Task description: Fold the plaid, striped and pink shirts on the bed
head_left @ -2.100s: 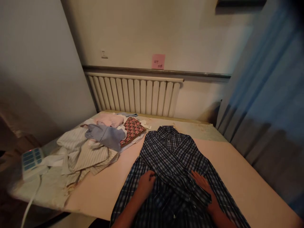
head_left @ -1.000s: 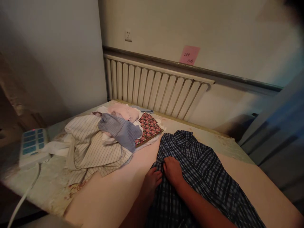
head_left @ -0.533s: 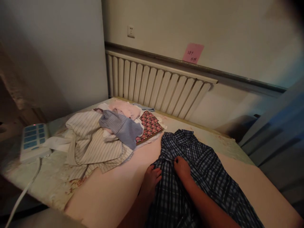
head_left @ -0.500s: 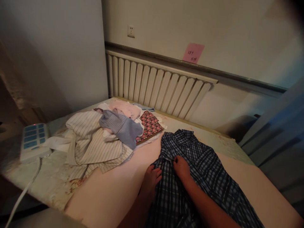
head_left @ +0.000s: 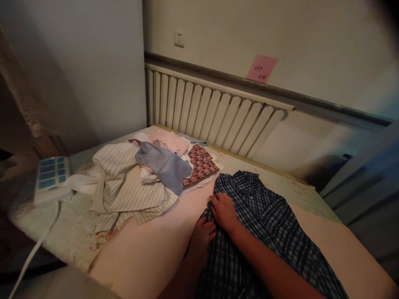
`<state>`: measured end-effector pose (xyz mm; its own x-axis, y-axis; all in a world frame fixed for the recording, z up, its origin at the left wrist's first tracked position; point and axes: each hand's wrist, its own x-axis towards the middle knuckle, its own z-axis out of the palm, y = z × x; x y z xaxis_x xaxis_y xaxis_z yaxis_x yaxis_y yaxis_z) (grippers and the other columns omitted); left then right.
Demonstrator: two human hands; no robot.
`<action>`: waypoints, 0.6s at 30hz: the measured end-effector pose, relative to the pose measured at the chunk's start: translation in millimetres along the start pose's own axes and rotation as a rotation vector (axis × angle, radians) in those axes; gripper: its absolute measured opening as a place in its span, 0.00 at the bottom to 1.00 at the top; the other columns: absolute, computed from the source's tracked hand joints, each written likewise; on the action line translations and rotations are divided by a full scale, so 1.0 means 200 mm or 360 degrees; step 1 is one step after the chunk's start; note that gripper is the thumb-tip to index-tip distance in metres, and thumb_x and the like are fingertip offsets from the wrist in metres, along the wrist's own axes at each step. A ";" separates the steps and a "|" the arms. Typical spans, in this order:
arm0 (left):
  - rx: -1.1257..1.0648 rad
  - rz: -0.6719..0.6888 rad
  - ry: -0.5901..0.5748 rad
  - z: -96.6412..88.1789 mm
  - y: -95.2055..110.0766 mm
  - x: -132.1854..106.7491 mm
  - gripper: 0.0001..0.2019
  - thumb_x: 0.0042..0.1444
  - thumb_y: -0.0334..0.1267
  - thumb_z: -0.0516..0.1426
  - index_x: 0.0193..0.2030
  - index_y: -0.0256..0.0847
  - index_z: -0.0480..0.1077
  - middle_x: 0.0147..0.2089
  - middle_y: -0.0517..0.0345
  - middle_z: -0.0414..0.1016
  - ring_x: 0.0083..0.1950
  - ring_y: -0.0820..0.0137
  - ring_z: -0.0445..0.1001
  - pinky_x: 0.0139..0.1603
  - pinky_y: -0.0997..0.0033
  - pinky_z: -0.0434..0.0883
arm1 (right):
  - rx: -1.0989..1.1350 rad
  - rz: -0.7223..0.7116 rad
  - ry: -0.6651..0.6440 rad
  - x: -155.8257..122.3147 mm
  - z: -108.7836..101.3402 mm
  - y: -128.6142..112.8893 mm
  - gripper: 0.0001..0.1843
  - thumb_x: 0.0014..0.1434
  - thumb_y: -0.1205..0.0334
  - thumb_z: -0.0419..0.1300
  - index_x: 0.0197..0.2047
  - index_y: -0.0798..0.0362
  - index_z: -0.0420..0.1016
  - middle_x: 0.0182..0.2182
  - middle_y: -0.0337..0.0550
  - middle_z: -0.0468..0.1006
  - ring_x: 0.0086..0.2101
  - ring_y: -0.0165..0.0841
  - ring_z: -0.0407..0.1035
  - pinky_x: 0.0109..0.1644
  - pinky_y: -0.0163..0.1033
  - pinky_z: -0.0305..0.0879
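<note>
A dark blue plaid shirt [head_left: 264, 216] lies flat on the pink table [head_left: 149, 253], collar toward the radiator. My right hand [head_left: 222, 211] rests on the shirt's left edge just below the collar, fingers curled onto the cloth. My left hand [head_left: 203, 234] lies right beside it on the same folded edge, fingers bent and pressing the fabric. Both forearms reach in from the bottom of the view.
A heap of clothes [head_left: 137, 182] with striped shirts, a pink piece and a red patterned cloth [head_left: 201, 164] lies at the table's left. A white power strip [head_left: 51, 180] with a cord sits at the far left. Behind stand a radiator [head_left: 212, 116] and a pink note [head_left: 262, 68].
My right hand crossed from the shirt's right side to its left edge near the collar and has shifted slightly left. My view turned left.
</note>
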<state>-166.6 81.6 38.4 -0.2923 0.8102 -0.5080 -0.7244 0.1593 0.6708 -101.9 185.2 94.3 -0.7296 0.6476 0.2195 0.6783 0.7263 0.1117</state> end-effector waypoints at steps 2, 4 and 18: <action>-0.0004 -0.0010 0.0015 0.00 0.00 0.00 0.30 0.54 0.33 0.57 0.63 0.35 0.54 0.56 0.39 0.70 0.55 0.61 0.73 0.53 0.66 0.72 | -0.0042 -0.0066 -0.0082 0.05 0.01 -0.01 0.13 0.62 0.63 0.54 0.49 0.49 0.72 0.43 0.49 0.70 0.44 0.40 0.60 0.46 0.41 0.55; -0.0016 -0.0014 0.0011 0.00 0.00 0.01 0.32 0.52 0.34 0.58 0.63 0.34 0.55 0.56 0.39 0.70 0.56 0.59 0.73 0.53 0.65 0.72 | -0.0055 -0.0144 -0.0157 0.09 0.03 -0.02 0.12 0.63 0.64 0.51 0.45 0.49 0.74 0.42 0.49 0.71 0.43 0.39 0.60 0.46 0.41 0.56; -0.0053 -0.0046 0.0059 0.01 0.00 -0.01 0.31 0.52 0.33 0.59 0.63 0.37 0.56 0.57 0.41 0.69 0.56 0.61 0.73 0.53 0.66 0.71 | 0.0047 -0.0296 -0.0464 0.22 0.06 0.12 0.16 0.62 0.67 0.51 0.46 0.47 0.78 0.41 0.44 0.78 0.44 0.33 0.69 0.46 0.35 0.60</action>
<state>-165.1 81.7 40.0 -0.2934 0.7840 -0.5471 -0.7530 0.1631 0.6375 -118.9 233.8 94.5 -0.8375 0.5392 -0.0883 0.5318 0.8415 0.0949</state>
